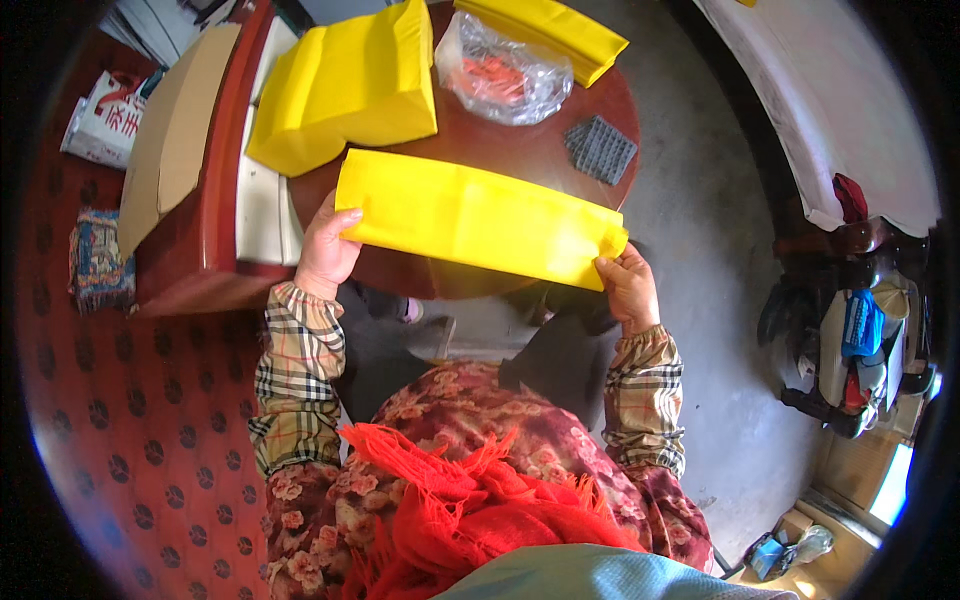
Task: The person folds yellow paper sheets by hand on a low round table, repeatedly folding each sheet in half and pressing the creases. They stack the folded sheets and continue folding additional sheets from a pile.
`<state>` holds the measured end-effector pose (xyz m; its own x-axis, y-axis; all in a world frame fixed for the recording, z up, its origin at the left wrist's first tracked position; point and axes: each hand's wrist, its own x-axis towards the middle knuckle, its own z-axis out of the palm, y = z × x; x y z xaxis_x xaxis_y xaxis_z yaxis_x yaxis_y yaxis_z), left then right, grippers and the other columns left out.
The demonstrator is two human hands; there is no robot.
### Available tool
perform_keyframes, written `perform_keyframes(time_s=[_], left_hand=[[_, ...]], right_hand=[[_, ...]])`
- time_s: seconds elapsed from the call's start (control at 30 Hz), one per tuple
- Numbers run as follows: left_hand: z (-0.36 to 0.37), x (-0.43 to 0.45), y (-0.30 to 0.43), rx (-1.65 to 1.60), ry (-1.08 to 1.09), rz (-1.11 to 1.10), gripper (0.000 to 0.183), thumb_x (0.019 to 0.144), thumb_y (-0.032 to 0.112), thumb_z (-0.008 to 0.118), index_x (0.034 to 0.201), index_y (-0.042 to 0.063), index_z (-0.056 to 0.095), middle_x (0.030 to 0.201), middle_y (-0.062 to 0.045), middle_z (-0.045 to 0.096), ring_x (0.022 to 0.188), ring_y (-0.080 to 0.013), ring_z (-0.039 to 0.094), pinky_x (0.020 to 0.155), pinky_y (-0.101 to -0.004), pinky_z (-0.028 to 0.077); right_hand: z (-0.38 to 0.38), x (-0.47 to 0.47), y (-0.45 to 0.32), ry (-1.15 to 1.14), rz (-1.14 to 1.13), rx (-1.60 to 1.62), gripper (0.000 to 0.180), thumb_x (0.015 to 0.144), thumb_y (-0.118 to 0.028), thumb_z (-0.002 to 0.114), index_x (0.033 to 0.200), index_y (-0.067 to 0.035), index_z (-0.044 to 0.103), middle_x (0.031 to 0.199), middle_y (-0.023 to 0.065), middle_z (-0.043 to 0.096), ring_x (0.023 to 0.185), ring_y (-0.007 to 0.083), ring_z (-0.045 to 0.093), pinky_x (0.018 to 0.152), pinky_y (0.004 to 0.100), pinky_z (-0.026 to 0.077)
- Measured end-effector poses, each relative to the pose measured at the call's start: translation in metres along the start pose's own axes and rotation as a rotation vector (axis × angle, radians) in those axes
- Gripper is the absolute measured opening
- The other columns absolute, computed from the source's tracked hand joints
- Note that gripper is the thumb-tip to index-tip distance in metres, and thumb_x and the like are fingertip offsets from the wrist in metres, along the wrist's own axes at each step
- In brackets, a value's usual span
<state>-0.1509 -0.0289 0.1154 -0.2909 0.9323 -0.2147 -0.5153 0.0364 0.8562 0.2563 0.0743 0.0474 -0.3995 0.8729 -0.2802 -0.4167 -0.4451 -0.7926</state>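
A long folded piece of yellow fabric-like sheet is stretched between my two hands, above the near edge of a round red-brown table. My left hand pinches its left end, thumb on top. At the right end, where several layers show, my right hand grips the lower corner between thumb and fingers. Behind it on the table lies a large yellow folded stack. Beside that stack sits a clear plastic bag with red-orange pieces inside. Another yellow folded bundle lies at the table's far side.
Dark grey gridded pads lie near the table's right edge. At left stands a red wooden piece of furniture with a cardboard sheet on it. A white-covered surface is at upper right. A cluttered stand holds a blue packet.
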Motion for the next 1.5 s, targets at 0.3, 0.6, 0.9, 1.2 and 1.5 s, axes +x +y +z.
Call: perform_keyframes(time_s=[0.3, 0.6, 0.9, 1.2, 1.5], left_hand=[[0.1, 0.202, 0.096, 0.174, -0.142, 0.066, 0.04, 0.09, 0.015, 0.065, 0.129, 0.01, 0.057, 0.121, -0.002, 0.064, 0.108, -0.0168, 0.061, 0.086, -0.033, 0.05], [0.127, 0.432, 0.131, 0.522, -0.026, 0.13, 0.031, 0.084, 0.023, 0.078, 0.108, 0.013, 0.061, 0.1, 0.001, 0.065, 0.086, -0.0122, 0.057, 0.067, -0.0262, 0.048], [0.142, 0.565, 0.101, 0.582, 0.081, 0.084, 0.032, 0.083, 0.022, 0.079, 0.107, 0.011, 0.062, 0.099, 0.001, 0.064, 0.085, -0.0117, 0.056, 0.07, -0.0253, 0.046], [0.084, 0.551, 0.092, 0.577, 0.14, 0.122, 0.035, 0.082, 0.022, 0.08, 0.11, 0.01, 0.061, 0.1, -0.001, 0.064, 0.083, -0.0137, 0.053, 0.068, -0.0268, 0.045], [0.091, 0.605, 0.047, 0.722, 0.247, 0.119, 0.057, 0.079, 0.019, 0.082, 0.125, 0.008, 0.05, 0.107, -0.005, 0.061, 0.091, -0.0175, 0.054, 0.076, -0.0304, 0.044]], right_hand=[[0.008, 0.139, -0.124, 0.103, -0.174, -0.211, 0.031, 0.09, 0.001, 0.06, 0.121, 0.002, 0.059, 0.11, 0.0083, 0.068, 0.088, 0.0157, 0.064, 0.078, 0.0258, 0.049], [0.034, 0.277, -0.201, 0.193, -0.264, -0.334, 0.023, 0.092, -0.007, 0.063, 0.115, -0.003, 0.064, 0.103, 0.0058, 0.068, 0.091, 0.0141, 0.063, 0.081, 0.0271, 0.048], [0.023, 0.381, -0.222, 0.328, -0.124, -0.39, 0.018, 0.091, -0.007, 0.065, 0.109, -0.004, 0.067, 0.088, -0.0001, 0.065, 0.068, 0.0075, 0.049, 0.061, 0.0224, 0.037], [0.074, 0.344, -0.178, 0.34, -0.205, -0.558, 0.019, 0.087, -0.005, 0.068, 0.105, 0.002, 0.065, 0.086, 0.0032, 0.065, 0.068, 0.0101, 0.053, 0.062, 0.0228, 0.041], [0.038, 0.384, -0.174, 0.397, -0.185, -0.732, 0.025, 0.084, -0.007, 0.073, 0.104, 0.006, 0.064, 0.084, 0.0075, 0.066, 0.072, 0.0129, 0.062, 0.065, 0.0245, 0.051]])
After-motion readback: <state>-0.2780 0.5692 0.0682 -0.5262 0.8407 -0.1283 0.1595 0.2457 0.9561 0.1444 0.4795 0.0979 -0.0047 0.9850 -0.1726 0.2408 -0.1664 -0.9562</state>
